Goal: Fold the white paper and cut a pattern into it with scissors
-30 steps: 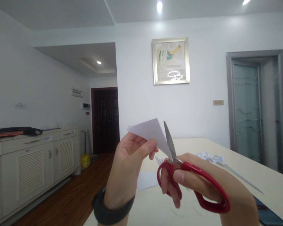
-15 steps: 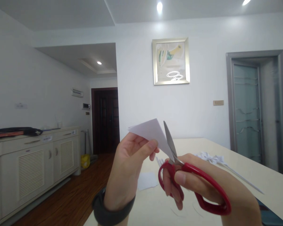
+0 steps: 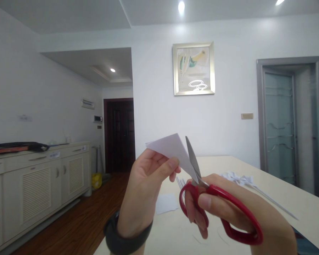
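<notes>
My left hand (image 3: 146,187) pinches a folded white paper triangle (image 3: 172,150) between thumb and fingers, held up in front of me above the table edge. A dark band sits on that wrist. My right hand (image 3: 228,212) grips red-handled scissors (image 3: 218,209), fingers through the loops. The steel blades (image 3: 193,159) point upward and lie against the right edge of the paper, near its lower tip.
A cream table (image 3: 255,198) stretches ahead with white paper scraps (image 3: 236,177) and a loose sheet (image 3: 167,203) on it. A white sideboard (image 3: 39,187) stands at left over a wooden floor. A framed picture (image 3: 193,69) hangs on the far wall; a glass door (image 3: 279,124) is at right.
Both hands have drifted slightly to the right and down with the paper and scissors; the grip and blade position stay almost the same.
</notes>
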Demonstrator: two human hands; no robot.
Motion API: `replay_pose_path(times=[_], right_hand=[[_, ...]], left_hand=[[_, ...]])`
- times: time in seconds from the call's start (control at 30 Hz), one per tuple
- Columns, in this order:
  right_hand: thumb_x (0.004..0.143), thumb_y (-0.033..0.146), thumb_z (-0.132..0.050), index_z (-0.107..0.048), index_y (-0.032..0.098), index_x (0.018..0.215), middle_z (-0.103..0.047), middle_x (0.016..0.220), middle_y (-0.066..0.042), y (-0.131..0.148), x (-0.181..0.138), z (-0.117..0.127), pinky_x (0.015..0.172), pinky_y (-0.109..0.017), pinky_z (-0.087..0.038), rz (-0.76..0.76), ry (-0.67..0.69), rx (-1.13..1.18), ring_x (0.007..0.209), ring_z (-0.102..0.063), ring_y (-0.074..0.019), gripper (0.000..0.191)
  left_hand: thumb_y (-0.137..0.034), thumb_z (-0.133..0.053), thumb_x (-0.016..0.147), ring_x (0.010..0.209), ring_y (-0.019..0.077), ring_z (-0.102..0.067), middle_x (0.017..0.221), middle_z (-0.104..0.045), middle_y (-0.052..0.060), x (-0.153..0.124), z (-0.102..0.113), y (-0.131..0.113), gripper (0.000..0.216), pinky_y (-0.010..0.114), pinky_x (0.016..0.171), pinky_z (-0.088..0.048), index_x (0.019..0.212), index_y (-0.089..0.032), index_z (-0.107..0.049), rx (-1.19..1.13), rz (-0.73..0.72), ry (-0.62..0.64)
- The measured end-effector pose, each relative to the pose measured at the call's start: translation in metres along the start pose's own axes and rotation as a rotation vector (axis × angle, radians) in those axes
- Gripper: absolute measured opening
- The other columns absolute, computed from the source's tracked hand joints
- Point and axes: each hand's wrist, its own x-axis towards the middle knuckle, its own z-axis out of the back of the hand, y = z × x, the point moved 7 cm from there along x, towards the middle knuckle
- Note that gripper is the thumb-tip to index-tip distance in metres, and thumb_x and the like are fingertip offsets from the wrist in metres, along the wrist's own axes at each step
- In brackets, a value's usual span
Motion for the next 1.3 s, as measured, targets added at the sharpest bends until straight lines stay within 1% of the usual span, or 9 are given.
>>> replay_pose_path(times=[0.37, 0.5, 0.6, 0.67, 0.8, 1.0, 1.13, 1.23, 1.3], right_hand=[[0.088, 0.027, -0.043, -0.056, 0.015, 0.074, -0.057, 0.063, -0.004, 0.001, -0.001, 0.001, 0.069, -0.030, -0.045, -0.023, -0.003, -0.015, 0.068, -0.059, -0.0189, 0.023], [0.091, 0.050, -0.044, -0.056, 0.014, 0.087, -0.057, 0.072, -0.006, -0.005, -0.004, 0.000, 0.068, -0.030, -0.044, 0.030, -0.004, 0.042, 0.070, -0.057, -0.0182, 0.038], [0.081, 0.072, -0.042, -0.056, 0.015, 0.094, -0.057, 0.076, -0.005, -0.007, -0.005, 0.001, 0.071, -0.031, -0.045, 0.071, -0.008, 0.044, 0.073, -0.055, -0.0191, 0.061], [0.077, 0.078, -0.039, -0.057, 0.015, 0.095, -0.055, 0.073, -0.004, -0.008, -0.004, -0.001, 0.072, -0.033, -0.045, 0.072, 0.018, 0.054, 0.071, -0.054, -0.0193, 0.068], [0.077, 0.076, -0.044, -0.060, 0.014, 0.093, -0.054, 0.069, -0.003, -0.008, -0.001, -0.001, 0.072, -0.034, -0.046, 0.112, 0.057, 0.086, 0.069, -0.053, -0.0194, 0.065], [0.082, 0.051, -0.060, -0.060, 0.016, 0.097, -0.058, 0.071, -0.002, -0.025, 0.000, -0.002, 0.075, -0.033, -0.048, 0.078, 0.054, 0.152, 0.069, -0.055, -0.0181, 0.038], [0.080, 0.051, -0.063, -0.059, 0.017, 0.101, -0.061, 0.084, -0.004, -0.026, -0.002, -0.003, 0.076, -0.033, -0.049, 0.050, 0.076, 0.159, 0.077, -0.059, -0.0196, 0.040], [0.076, 0.050, -0.069, -0.060, 0.018, 0.105, -0.061, 0.091, -0.005, -0.019, -0.004, 0.001, 0.085, -0.034, -0.048, 0.097, 0.048, 0.085, 0.091, -0.059, -0.0227, 0.045], [0.081, 0.048, -0.065, -0.059, 0.018, 0.108, -0.062, 0.093, -0.005, -0.018, -0.004, 0.001, 0.090, -0.036, -0.046, 0.096, 0.056, 0.077, 0.093, -0.059, -0.0225, 0.041]], left_hand=[[-0.023, -0.072, 0.076, 0.063, 0.0085, -0.054, 0.074, -0.063, -0.001, 0.000, -0.001, -0.001, 0.013, 0.019, 0.054, -0.041, 0.088, -0.020, -0.067, 0.005, -0.017, 0.025], [-0.023, -0.070, 0.078, 0.065, 0.0088, -0.054, 0.074, -0.063, -0.002, 0.000, 0.000, -0.001, 0.016, 0.019, 0.057, -0.043, 0.093, -0.022, -0.067, 0.044, -0.024, 0.035], [-0.022, -0.069, 0.079, 0.066, 0.0084, -0.054, 0.072, -0.062, -0.002, 0.000, 0.002, 0.000, 0.016, 0.018, 0.058, -0.043, 0.094, -0.021, -0.067, 0.073, -0.023, 0.029], [-0.022, -0.070, 0.079, 0.065, 0.0078, -0.054, 0.072, -0.062, -0.002, 0.000, 0.002, 0.000, 0.014, 0.017, 0.056, -0.043, 0.092, -0.020, -0.067, 0.074, -0.020, 0.031], [-0.022, -0.071, 0.077, 0.063, 0.0081, -0.054, 0.070, -0.062, -0.001, 0.001, 0.003, 0.000, 0.016, 0.017, 0.055, -0.043, 0.092, -0.019, -0.067, 0.074, -0.009, 0.021], [-0.022, -0.071, 0.077, 0.061, 0.0072, -0.052, 0.070, -0.062, -0.001, 0.002, 0.002, 0.000, 0.013, 0.016, 0.054, -0.042, 0.088, -0.018, -0.066, 0.075, -0.012, 0.033], [-0.023, -0.070, 0.079, 0.063, 0.0077, -0.053, 0.071, -0.062, -0.002, 0.002, 0.003, 0.001, 0.014, 0.017, 0.057, -0.043, 0.092, -0.021, -0.066, 0.084, -0.008, 0.048], [-0.024, -0.069, 0.079, 0.065, 0.0085, -0.054, 0.072, -0.062, -0.001, 0.002, 0.003, 0.003, 0.012, 0.018, 0.059, -0.044, 0.089, -0.020, -0.065, 0.094, 0.008, 0.054], [-0.024, -0.069, 0.079, 0.065, 0.0086, -0.055, 0.073, -0.063, -0.001, 0.002, 0.003, 0.003, 0.012, 0.017, 0.057, -0.044, 0.090, -0.019, -0.066, 0.089, 0.008, 0.052]])
